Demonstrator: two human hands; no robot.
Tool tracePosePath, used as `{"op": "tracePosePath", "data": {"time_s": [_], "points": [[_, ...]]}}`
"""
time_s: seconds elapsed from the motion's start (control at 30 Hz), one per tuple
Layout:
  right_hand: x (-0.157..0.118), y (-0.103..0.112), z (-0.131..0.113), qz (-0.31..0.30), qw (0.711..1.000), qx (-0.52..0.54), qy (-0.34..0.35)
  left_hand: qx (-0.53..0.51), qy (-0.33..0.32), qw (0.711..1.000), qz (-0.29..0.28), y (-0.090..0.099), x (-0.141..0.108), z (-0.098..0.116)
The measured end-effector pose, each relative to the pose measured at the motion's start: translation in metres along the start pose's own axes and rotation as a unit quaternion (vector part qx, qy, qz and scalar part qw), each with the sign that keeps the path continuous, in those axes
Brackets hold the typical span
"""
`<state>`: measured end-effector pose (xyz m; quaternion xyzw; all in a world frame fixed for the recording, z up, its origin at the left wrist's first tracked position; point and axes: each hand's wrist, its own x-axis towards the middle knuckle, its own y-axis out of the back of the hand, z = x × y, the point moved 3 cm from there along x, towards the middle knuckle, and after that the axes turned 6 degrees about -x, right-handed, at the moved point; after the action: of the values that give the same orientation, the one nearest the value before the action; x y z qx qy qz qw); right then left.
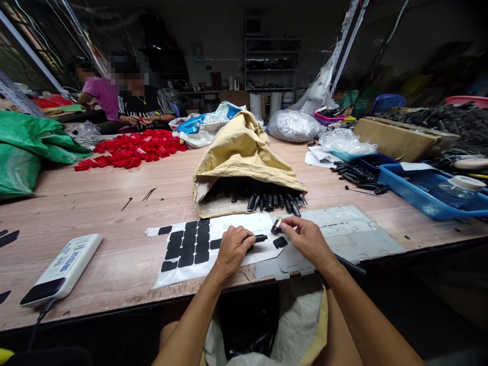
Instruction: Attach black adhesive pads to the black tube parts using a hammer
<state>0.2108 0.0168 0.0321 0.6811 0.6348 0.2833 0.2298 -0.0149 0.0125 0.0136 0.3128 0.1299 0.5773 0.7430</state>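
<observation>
Your left hand [232, 249] closes over a black tube [261, 238] on the white sheet [244, 219], hiding most of it; your right hand [307, 238] pinches a small fitting [276, 226], its detail unclear. Just beyond, a yellow sack [247, 150] partly hides more tubes [270, 202]. Rightward on the worktop [95, 203], the picture's edge cuts off a blue tray [412, 195].

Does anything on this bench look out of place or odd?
One black patch sits askew near the right hand, apart from the tidy rows on the white sheet. Thin black pieces also lie loose on the tabletop.
</observation>
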Motion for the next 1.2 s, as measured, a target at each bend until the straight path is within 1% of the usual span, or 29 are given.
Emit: {"op": "tracePosePath", "data": {"time_s": [0.03, 0.07, 0.13, 0.2, 0.3, 0.37, 0.43, 0.47, 0.5, 0.57, 0.63, 0.67, 0.7, 0.77, 0.83, 0.87, 0.9, 0.93, 1.0, 1.07, 1.1, 1.13, 1.17, 1.2], "points": [[0.0, 0.005, 0.004, 0.046, 0.996, -0.082, 0.013, 0.004, 0.001, 1.0, -0.002, 0.0, 0.0, 0.0], [-0.001, 0.008, 0.008, 0.073, 0.985, -0.152, 0.03, 0.008, 0.002, 1.0, -0.003, 0.0, 0.0, 0.001], [-0.003, 0.005, 0.014, 0.084, 0.963, -0.247, 0.068, 0.016, 0.003, 1.0, -0.004, -0.001, 0.0, 0.0], [-0.006, -0.002, 0.018, 0.089, 0.946, -0.294, 0.1, 0.022, 0.002, 1.0, -0.006, -0.001, 0.001, -0.001], [-0.011, -0.013, 0.018, 0.123, 0.924, -0.34, 0.123, 0.031, -0.002, 1.0, -0.005, -0.001, 0.002, 0.0], [-0.013, -0.016, 0.017, 0.133, 0.917, -0.353, 0.126, 0.039, -0.008, 0.999, 0.004, 0.0, -0.002, 0.007], [-0.013, -0.017, 0.016, 0.132, 0.917, -0.355, 0.127, 0.034, -0.022, 0.999, 0.005, 0.0, -0.013, 0.02], [-0.013, -0.016, 0.016, 0.132, 0.917, -0.354, 0.127, 0.021, -0.031, 0.999, -0.005, -0.001, -0.022, 0.029], [-0.013, -0.016, 0.016, 0.134, 0.917, -0.355, 0.127, 0.002, -0.04, 0.999, -0.027, -0.003, -0.033, 0.038], [-0.013, -0.015, 0.016, 0.138, 0.915, -0.356, 0.128, -0.045, -0.051, 0.992, -0.105, -0.012, -0.06, 0.053], [-0.014, -0.015, 0.017, 0.142, 0.913, -0.36, 0.127, -0.066, -0.041, 0.979, -0.188, -0.024, -0.087, 0.056], [-0.014, -0.016, 0.017, 0.142, 0.913, -0.362, 0.126, -0.057, -0.023, 0.975, -0.215, -0.031, -0.099, 0.05], [-0.014, -0.016, 0.017, 0.142, 0.912, -0.364, 0.126, -0.033, 0.008, 0.973, -0.226, -0.038, -0.11, 0.041], [-0.014, -0.016, 0.016, 0.141, 0.912, -0.365, 0.126, 0.059, 0.097, 0.969, -0.221, -0.049, -0.125, 0.012], [-0.015, -0.016, 0.016, 0.14, 0.912, -0.365, 0.126, 0.159, 0.176, 0.946, -0.222, -0.056, -0.135, -0.016], [-0.015, -0.016, 0.015, 0.14, 0.911, -0.367, 0.126, 0.195, 0.195, 0.933, -0.23, -0.057, -0.139, -0.024], [-0.015, -0.016, 0.015, 0.14, 0.911, -0.369, 0.124, 0.217, 0.2, 0.924, -0.242, -0.056, -0.14, -0.027], [-0.015, -0.016, 0.015, 0.141, 0.91, -0.371, 0.123, 0.224, 0.195, 0.92, -0.257, -0.054, -0.14, -0.025], [-0.015, -0.017, 0.015, 0.141, 0.909, -0.374, 0.121, 0.195, 0.17, 0.921, -0.29, -0.044, -0.133, -0.006], [-0.016, -0.017, 0.014, 0.141, 0.908, -0.376, 0.123, 0.116, 0.13, 0.93, -0.323, -0.03, -0.114, 0.023], [-0.016, -0.017, 0.014, 0.141, 0.907, -0.377, 0.123, 0.06, 0.102, 0.938, -0.325, -0.022, -0.098, 0.037], [-0.016, -0.017, 0.014, 0.141, 0.907, -0.378, 0.124, 0.012, 0.074, 0.948, -0.308, -0.015, -0.078, 0.048], [-0.016, -0.017, 0.014, 0.141, 0.907, -0.379, 0.123, -0.017, 0.055, 0.962, -0.266, -0.007, -0.054, 0.055], [-0.016, -0.017, 0.014, 0.14, 0.907, -0.378, 0.122, -0.023, 0.051, 0.979, -0.196, 0.001, -0.028, 0.056]]}}
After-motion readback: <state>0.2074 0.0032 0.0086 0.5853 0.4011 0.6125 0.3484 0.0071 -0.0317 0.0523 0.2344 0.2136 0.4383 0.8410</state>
